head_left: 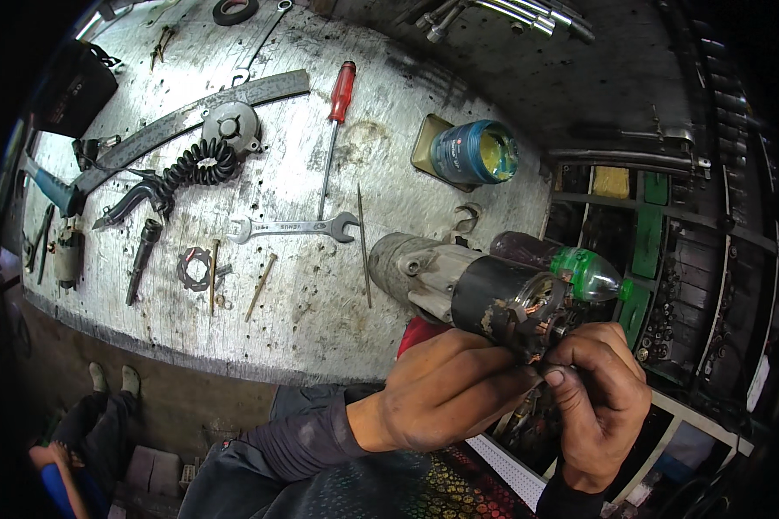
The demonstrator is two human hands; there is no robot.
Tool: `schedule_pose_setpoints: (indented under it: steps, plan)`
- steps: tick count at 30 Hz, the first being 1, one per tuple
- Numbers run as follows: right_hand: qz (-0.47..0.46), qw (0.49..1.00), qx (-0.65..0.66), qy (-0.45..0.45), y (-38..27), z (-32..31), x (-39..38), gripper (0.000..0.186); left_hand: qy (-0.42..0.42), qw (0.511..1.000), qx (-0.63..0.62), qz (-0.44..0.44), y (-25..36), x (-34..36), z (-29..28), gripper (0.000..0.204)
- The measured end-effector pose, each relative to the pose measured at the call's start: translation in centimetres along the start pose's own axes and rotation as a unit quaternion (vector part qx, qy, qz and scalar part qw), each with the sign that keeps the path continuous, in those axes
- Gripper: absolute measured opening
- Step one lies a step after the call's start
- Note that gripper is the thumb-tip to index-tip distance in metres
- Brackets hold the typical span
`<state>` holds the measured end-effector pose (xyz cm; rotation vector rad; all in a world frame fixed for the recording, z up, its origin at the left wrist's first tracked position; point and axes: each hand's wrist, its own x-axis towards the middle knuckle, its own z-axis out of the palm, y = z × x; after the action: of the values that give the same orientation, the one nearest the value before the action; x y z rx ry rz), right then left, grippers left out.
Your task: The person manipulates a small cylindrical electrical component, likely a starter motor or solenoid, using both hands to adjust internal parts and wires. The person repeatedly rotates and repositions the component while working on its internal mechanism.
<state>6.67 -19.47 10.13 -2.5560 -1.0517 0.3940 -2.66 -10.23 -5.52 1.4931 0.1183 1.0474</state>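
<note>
Lying at the far left of the bench, well apart from the left hand, are a blue tool and a small grey cylinder. A black box stands beyond them. Low on that side, well left of the hand, a seated person is partly visible.

Next, to the upper left of the hand: a black tubular part, a curved metal strip, a coiled black cable and a round metal cover. Nearer the hand are a dark ring, two slender bolts, an open-ended wrench, a red-handled screwdriver and a thin rod.

The cylindrical motor, grey and black, lies just beyond the left hand, its open end, with copper visible, facing the right hand. Left fingers are bent and bunched at that end; their tips are partly hidden, so what they grip cannot be told.

Farther beyond the left hand, a blue jar of yellowish grease lies tipped on its side. A green-labelled bottle lies beside the motor, just beyond the right hand. Right thumb and bent forefinger are near each other by the left fingertips; whether they close on a part cannot be told.
</note>
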Motion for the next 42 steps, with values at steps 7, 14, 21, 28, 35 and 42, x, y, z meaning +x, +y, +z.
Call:
schedule_pose_setpoints:
  steps: [7,14,21,28,35,42]
  plan:
    - [-0.014,1.0,-0.026,-0.006,-0.1,0.1,0.0,0.012,-0.008,1.0,0.008,0.005,0.0,0.0,-0.1,0.032]
    - [-0.018,0.999,-0.042,0.009,-0.2,0.4,-0.2,0.01,-0.013,1.0,0.0,0.006,-0.1,-0.1,-0.3,0.032]
    - [-0.023,0.996,-0.081,0.039,-0.5,1.1,-1.1,0.01,-0.025,1.0,-0.012,0.012,-0.3,-0.1,-0.5,0.033]
    - [-0.035,0.99,-0.115,0.075,-0.5,1.9,-2.1,0.013,-0.018,0.999,-0.027,-0.005,-0.2,0.0,-0.5,0.031]
    - [-0.041,0.987,-0.131,0.082,-0.2,2.0,-2.5,0.014,0.003,0.988,-0.067,-0.14,1.2,1.3,-0.4,0.024]
    - [-0.088,0.992,-0.083,0.042,1.2,1.0,-2.1,0.016,0.019,0.958,-0.059,-0.279,3.1,2.9,0.1,0.027]
